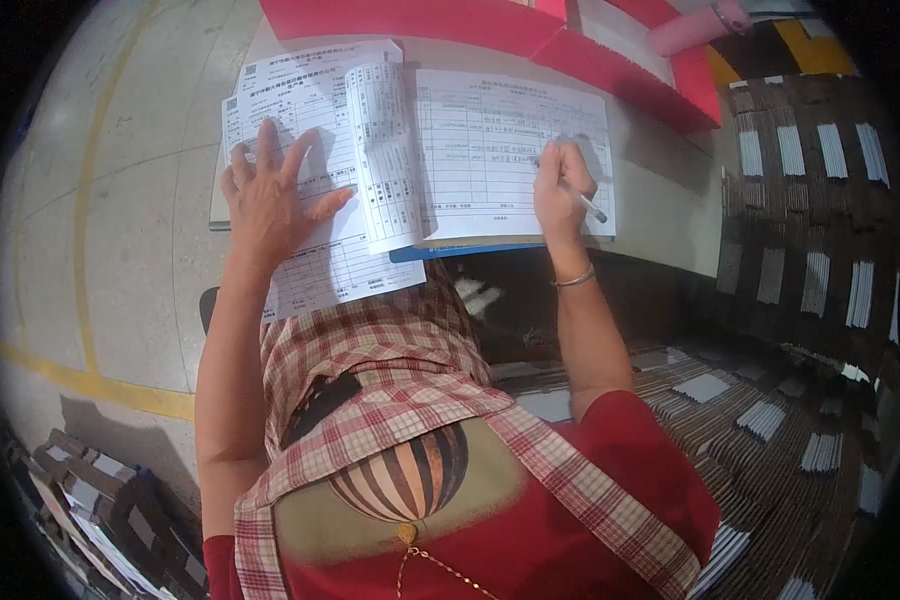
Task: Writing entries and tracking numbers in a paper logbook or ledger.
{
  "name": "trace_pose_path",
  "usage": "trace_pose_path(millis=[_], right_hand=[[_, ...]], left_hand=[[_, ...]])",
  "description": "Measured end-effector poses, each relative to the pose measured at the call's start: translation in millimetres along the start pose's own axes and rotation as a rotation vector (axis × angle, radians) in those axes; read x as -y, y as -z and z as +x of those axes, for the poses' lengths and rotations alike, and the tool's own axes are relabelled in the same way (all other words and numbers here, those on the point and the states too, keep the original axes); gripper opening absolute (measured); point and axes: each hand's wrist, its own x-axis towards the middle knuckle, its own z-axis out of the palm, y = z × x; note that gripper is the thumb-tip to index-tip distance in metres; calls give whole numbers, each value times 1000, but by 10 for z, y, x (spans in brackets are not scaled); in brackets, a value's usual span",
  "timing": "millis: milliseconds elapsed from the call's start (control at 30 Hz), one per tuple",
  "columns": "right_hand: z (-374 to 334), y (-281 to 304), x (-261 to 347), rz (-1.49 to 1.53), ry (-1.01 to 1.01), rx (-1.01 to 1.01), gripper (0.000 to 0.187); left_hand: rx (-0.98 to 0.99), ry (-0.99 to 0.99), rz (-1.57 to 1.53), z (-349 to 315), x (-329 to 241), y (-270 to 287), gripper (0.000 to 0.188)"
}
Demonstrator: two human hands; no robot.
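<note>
Left hand (275, 212) spread on printed sheets (320, 258); right hand (564, 190) pinches a pen (592, 208) over the ruled form (500, 182), right of them on the table (680, 215). Best: palm firm, strokes inside rows (nib contact unclear).

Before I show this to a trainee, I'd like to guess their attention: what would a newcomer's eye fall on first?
Probably the striped balloon print on the red and olive shirt, at lower centre. Then the bright pink, straight-edged panel along the top and, below it, the right hand holding a slim pale pen over a white printed form.
</note>
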Motion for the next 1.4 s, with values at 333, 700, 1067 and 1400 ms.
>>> trace_pose_path(millis=[333,700,1067,1400], right_hand=[[-1,9,9,-26,22,-1,29],[11,14,36,-72,30,3,28],[11,10,66,-37,37,-20,29],[13,15,63,-59,36,2,29]], left_hand=[[0,0,13,-3,-4,-19,89],[-26,-13,-7,-7,2,18,87],[-4,-11,15,-13,0,38,86],[-11,-8,-4,-6,11,-3,88]])
